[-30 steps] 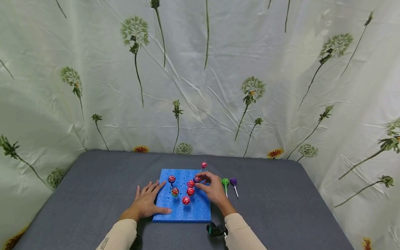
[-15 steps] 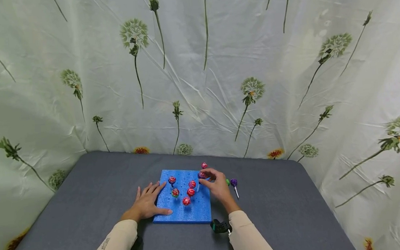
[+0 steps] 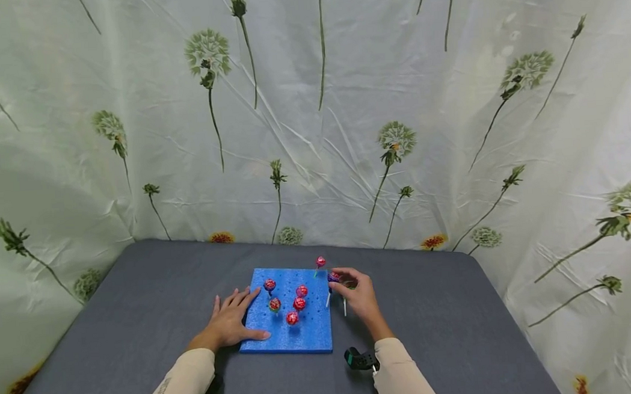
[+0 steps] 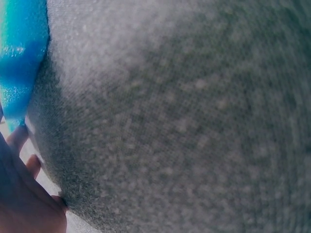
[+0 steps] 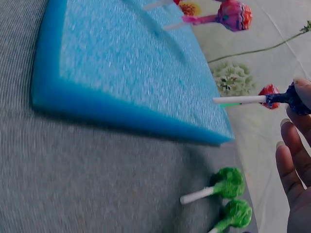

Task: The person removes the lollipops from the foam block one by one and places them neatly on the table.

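Right wrist: lollipop between fingers

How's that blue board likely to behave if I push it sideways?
The blue board looks like porous foam, so it's probably light and may dent under pressure. Lying flat and broad, it seems unlikely to tip. The round-headed lollipops standing in it look top-heavy and could wobble.

Gray table (foam board, green lollipops)

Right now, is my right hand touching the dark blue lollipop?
Touching. The right wrist view shows it: the right hand pinches the dark blue lollipop between thumb and finger.
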The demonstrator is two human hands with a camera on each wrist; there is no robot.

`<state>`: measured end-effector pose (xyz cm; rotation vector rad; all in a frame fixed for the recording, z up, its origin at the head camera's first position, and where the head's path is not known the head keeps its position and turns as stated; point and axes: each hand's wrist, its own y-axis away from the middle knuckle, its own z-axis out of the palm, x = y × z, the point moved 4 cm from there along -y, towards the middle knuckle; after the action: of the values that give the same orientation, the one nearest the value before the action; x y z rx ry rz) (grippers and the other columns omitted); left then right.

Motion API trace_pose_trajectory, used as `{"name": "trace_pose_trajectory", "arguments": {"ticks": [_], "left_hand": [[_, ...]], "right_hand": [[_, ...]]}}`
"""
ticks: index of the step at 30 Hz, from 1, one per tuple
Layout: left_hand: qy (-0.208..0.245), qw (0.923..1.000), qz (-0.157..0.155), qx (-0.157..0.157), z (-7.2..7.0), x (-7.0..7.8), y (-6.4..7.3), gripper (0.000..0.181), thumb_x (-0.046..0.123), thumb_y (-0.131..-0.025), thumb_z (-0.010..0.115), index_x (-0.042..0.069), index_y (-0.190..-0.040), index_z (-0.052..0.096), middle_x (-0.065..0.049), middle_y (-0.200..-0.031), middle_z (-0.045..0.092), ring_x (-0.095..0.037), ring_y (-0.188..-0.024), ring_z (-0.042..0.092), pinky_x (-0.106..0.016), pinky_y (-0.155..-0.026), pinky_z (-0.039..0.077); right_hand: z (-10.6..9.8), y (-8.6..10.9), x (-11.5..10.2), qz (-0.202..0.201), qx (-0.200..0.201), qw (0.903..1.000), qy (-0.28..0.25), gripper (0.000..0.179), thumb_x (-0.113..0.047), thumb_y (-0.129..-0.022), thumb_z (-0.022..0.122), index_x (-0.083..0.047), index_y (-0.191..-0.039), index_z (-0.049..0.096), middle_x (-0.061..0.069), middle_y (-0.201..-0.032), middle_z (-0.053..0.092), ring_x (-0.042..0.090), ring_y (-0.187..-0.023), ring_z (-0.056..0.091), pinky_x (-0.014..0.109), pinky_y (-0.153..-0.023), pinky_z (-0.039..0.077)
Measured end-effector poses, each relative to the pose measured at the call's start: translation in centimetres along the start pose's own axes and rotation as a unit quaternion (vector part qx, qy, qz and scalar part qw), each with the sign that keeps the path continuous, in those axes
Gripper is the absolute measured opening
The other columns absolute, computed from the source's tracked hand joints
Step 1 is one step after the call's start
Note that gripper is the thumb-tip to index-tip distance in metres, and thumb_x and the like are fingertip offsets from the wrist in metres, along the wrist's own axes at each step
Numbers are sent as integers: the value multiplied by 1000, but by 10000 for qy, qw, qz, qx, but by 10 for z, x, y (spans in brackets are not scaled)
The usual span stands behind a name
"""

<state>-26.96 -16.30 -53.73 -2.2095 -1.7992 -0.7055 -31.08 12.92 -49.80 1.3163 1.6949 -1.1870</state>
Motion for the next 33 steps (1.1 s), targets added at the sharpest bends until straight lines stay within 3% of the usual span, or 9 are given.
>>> {"name": "trace_pose_trajectory", "arguments": {"ticks": [6, 13, 20, 25, 33], "left_hand": [[17, 10000, -30, 23, 1, 0, 2, 110, 67, -65, 75, 13, -151, 33, -23, -151, 32, -49, -139, 19, -71, -107, -1], [100, 9999, -50, 28, 5, -3, 2, 111, 69, -64, 74, 13, -151, 33, -22, -152, 31, -49, -140, 18, -70, -107, -3], [100, 9999, -26, 87, 4, -2, 2, 111, 68, -64, 76, 13, -150, 34, -23, -151, 32, -49, -139, 19, -70, -107, -2], [67, 9999, -11, 79, 2, 1, 1, 110, 66, -64, 76, 12, -150, 34, -23, -151, 32, -49, -139, 19, -71, -107, -2], [63, 10000, 2, 49, 3, 2, -2, 112, 69, -64, 75, 13, -151, 33, -22, -152, 31, -49, -140, 19, -70, -107, -2]], "right_hand": [[-9, 0, 8, -32, 65, 9998, -193, 24, -11, -84, 76, -4, -106, 70, 13, -97, 68, 22, -86, 61, 30, -76, 51], [-24, 1, 16, 206, 227, 9994, -175, 21, -9, -84, 75, -3, -104, 71, 11, -93, 67, 16, -81, 58, 22, -71, 48], [-50, 2, -4, 98, 364, 9993, -53, 22, -2, -86, 71, 9, -104, 68, 21, -92, 66, 14, -77, 58, 21, -63, 47], [-68, -4, 22, 455, 631, 9969, -71, 24, -8, -86, 72, 4, -107, 69, 13, -96, 68, 6, -78, 57, 18, -67, 47], [-88, -7, 38, 409, 738, 9963, 160, 23, -8, -86, 72, 4, -106, 70, 17, -99, 70, 6, -79, 58, 18, -67, 47]]}}
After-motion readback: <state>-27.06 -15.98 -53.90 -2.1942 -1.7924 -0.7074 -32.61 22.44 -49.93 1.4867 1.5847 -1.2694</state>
